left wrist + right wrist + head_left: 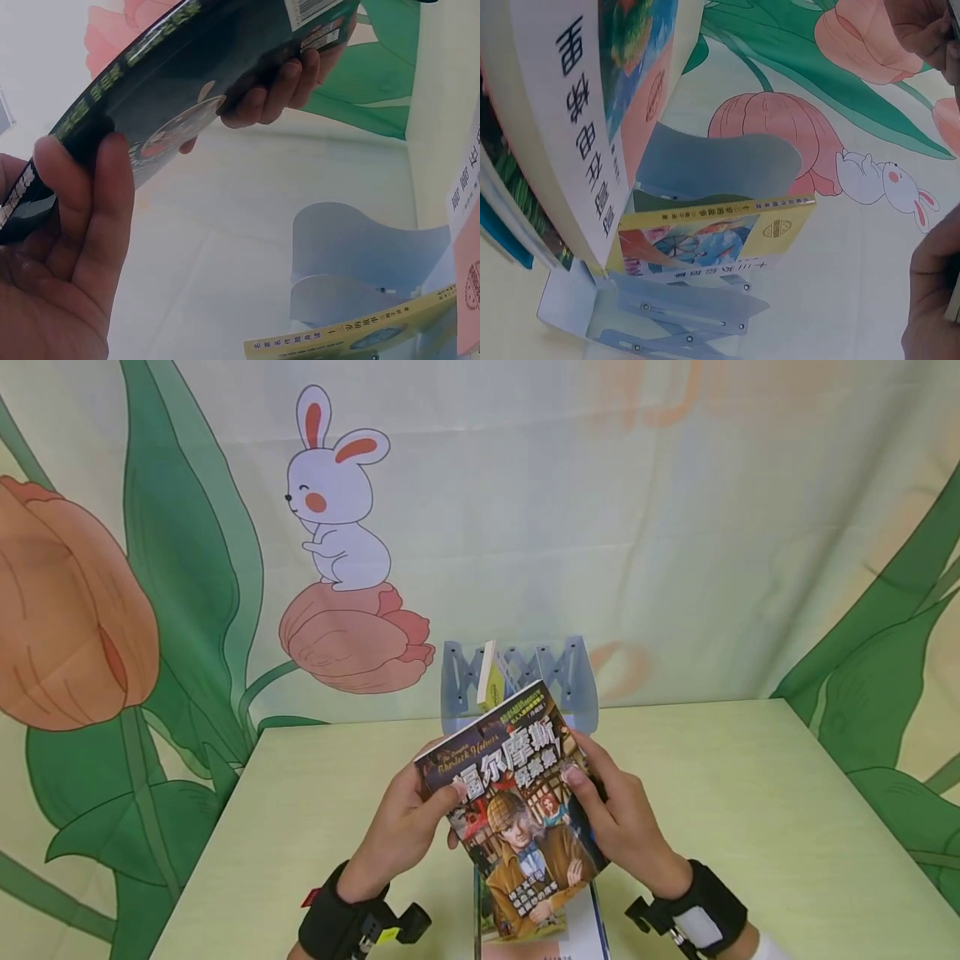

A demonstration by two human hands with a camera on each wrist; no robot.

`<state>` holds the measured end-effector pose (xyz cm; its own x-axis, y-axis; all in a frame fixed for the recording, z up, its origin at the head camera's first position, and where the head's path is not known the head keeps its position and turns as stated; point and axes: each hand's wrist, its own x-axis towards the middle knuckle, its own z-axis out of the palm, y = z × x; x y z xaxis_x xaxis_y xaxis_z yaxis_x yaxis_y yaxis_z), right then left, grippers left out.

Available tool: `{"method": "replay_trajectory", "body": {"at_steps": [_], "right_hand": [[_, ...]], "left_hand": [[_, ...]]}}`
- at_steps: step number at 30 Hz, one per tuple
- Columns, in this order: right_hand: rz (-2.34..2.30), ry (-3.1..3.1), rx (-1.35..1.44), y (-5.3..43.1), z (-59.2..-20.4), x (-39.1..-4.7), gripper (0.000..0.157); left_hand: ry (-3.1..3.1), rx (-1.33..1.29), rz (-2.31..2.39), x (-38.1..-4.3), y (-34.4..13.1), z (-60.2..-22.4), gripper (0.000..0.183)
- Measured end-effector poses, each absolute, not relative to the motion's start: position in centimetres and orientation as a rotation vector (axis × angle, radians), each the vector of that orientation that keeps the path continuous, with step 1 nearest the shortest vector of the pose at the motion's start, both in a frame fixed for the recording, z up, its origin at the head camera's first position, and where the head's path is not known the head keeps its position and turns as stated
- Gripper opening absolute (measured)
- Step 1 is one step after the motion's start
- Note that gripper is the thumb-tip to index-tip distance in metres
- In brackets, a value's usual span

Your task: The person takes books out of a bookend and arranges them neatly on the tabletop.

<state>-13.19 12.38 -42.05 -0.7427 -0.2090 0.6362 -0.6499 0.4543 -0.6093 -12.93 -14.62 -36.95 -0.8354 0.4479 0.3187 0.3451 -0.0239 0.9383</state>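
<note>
A paperback book [525, 810] with a detective in a checked cap on its cover is held up, tilted, in both hands. My left hand [408, 818] grips its left edge with the thumb on the front cover. On the opposite edge my right hand [622, 814] holds it, thumb on the front too. The left wrist view shows the dark back cover [180, 82] and spine, with fingers of both hands behind it. Under the held book, in the head view, other books [585, 927] lie partly hidden.
A blue expandable book rack [577, 685] stands at the table's back edge, with a thin yellow book [712, 232] upright in it. A stack of books [577, 135] looms large in the right wrist view. Behind the pale table [712, 793] hangs a printed curtain [525, 527].
</note>
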Motion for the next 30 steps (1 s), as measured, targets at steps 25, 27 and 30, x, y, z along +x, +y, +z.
{"method": "replay_trajectory", "body": {"at_steps": [25, 27, 30], "right_hand": [[1.426, -2.000, 0.418, 10.1, -40.6, -11.6, 0.052], [1.435, -1.994, 0.426, 9.8, -39.9, -11.1, 0.051], [1.453, -2.021, 0.426, 9.7, -39.5, -10.8, 0.050]], "left_hand": [[2.331, 0.610, 2.022, -11.6, -12.0, -40.1, 0.067], [2.368, 0.604, 2.031, -11.5, -11.8, -40.3, 0.065], [2.402, 0.605, 2.043, -11.6, -11.6, -40.4, 0.063]]}}
